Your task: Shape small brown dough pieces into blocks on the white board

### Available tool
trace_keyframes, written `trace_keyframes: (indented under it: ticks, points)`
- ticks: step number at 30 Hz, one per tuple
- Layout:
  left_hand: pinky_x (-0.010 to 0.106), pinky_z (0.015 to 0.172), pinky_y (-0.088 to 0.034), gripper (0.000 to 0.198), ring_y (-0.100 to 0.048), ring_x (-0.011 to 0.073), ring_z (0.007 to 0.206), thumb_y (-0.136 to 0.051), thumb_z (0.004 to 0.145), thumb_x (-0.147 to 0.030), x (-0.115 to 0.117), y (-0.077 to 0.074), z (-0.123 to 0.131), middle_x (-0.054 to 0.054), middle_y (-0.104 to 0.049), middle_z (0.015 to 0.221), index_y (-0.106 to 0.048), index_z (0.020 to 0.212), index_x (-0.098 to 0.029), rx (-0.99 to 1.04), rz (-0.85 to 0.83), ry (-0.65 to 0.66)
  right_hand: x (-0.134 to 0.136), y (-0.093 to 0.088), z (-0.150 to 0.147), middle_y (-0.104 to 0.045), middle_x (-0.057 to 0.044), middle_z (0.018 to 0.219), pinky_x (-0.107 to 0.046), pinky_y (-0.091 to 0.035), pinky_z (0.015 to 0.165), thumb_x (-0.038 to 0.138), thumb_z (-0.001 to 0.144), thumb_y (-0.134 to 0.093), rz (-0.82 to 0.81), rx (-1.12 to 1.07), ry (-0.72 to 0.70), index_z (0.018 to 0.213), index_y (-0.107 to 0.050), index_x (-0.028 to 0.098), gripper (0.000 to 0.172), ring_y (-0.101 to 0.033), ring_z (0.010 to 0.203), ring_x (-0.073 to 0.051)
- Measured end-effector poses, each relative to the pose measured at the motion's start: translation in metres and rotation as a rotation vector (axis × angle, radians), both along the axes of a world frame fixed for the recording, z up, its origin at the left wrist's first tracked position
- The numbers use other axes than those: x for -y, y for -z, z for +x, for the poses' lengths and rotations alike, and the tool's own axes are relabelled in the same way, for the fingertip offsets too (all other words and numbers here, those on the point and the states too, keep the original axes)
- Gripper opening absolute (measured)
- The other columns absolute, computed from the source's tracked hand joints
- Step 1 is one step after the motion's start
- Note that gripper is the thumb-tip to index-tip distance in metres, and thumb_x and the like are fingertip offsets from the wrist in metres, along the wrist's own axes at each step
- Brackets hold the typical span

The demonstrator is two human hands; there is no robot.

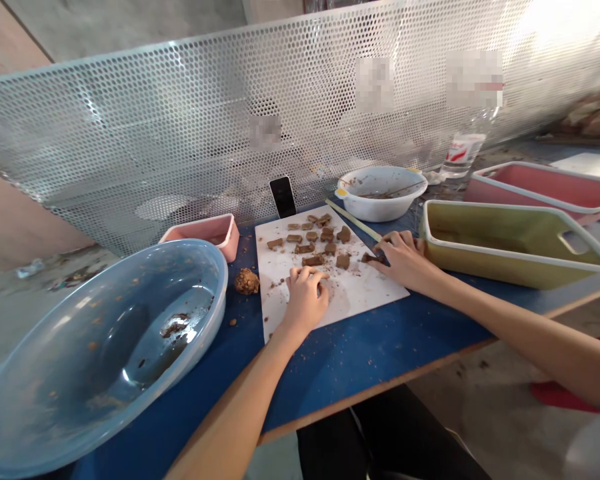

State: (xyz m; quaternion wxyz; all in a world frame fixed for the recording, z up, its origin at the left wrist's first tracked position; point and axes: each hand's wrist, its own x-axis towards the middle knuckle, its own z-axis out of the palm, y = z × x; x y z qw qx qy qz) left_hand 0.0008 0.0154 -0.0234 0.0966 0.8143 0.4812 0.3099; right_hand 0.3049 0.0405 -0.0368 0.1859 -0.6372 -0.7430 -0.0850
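A white board [360, 293] lies on the blue table [380, 347] with several small brown clay shapes [313, 248] laid out on its far half. My left hand [306, 297] rests on the board with its fingers curled down, pressing on something I cannot make out. My right hand [405, 257] sits at the board's right edge, fingers closed over a small brown piece [369, 257]. A brown lump of clay [247, 281] sits on the table just left of the board.
A large blue basin [55, 400] fills the near left. A pink box [205, 233], a black phone [283, 196], a white bowl [380, 200], a thin stick [355, 223], a yellow-green tray [510, 267] and a pink tray [545, 190] stand before a perforated metal screen [180, 120].
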Motion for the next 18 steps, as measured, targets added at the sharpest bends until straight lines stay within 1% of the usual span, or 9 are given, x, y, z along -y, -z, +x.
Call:
trace_keyframes:
  ticks: [3,5,9,12,15,18]
  points:
    - [0.052,0.11,-0.051,0.032,-0.057,0.0341,0.123,-0.064,0.094,-0.003,0.0,0.001,0.0,0.011,-0.075,0.117,-0.082,0.112,-0.022,0.002,0.007,0.0,-0.001,0.0,0.005,-0.064,-0.021,0.133,-0.062,-0.042,0.105,0.05,0.107,-0.054,-0.01,0.029,-0.016,0.115,-0.076,0.021,0.038,-0.051,0.131,-0.046]
    - [0.052,0.11,-0.051,0.033,-0.057,0.0338,0.124,-0.063,0.094,-0.003,0.0,0.001,0.0,0.011,-0.075,0.117,-0.082,0.112,-0.022,0.004,0.01,0.004,-0.003,0.001,0.008,-0.065,-0.02,0.132,-0.062,-0.043,0.105,0.052,0.107,-0.053,-0.038,0.026,-0.015,0.117,-0.075,0.021,0.04,-0.052,0.13,-0.045]
    - [0.052,0.109,-0.052,0.032,-0.057,0.0338,0.123,-0.063,0.094,-0.004,-0.001,0.002,0.0,0.011,-0.075,0.118,-0.082,0.113,-0.022,0.011,0.012,0.003,-0.007,0.005,0.01,-0.066,-0.019,0.13,-0.061,-0.046,0.104,0.057,0.107,-0.052,-0.066,-0.016,0.002,0.113,-0.075,0.021,0.043,-0.053,0.13,-0.044]
    - [0.053,0.108,-0.052,0.032,-0.057,0.0343,0.123,-0.063,0.093,-0.004,-0.001,0.003,0.0,0.011,-0.075,0.118,-0.082,0.112,-0.022,0.013,0.01,-0.001,-0.01,0.007,0.01,-0.064,-0.019,0.134,-0.06,-0.047,0.104,0.059,0.107,-0.054,-0.051,-0.034,-0.004,0.107,-0.076,0.021,0.044,-0.051,0.132,-0.045]
    - [0.053,0.109,-0.052,0.032,-0.057,0.0345,0.123,-0.063,0.094,-0.004,-0.001,0.003,0.0,0.011,-0.075,0.118,-0.082,0.112,-0.021,0.012,0.011,-0.003,-0.013,0.005,0.011,-0.061,-0.02,0.137,-0.061,-0.047,0.106,0.058,0.106,-0.056,-0.058,-0.033,-0.012,0.104,-0.077,0.02,0.043,-0.05,0.133,-0.046]
    - [0.054,0.108,-0.052,0.032,-0.057,0.0346,0.122,-0.063,0.094,-0.004,-0.001,0.003,0.0,0.011,-0.075,0.118,-0.082,0.112,-0.021,0.011,0.015,-0.004,-0.017,0.001,0.011,-0.059,-0.021,0.137,-0.062,-0.045,0.109,0.057,0.106,-0.056,-0.097,-0.033,-0.009,0.103,-0.077,0.02,0.043,-0.048,0.134,-0.047]
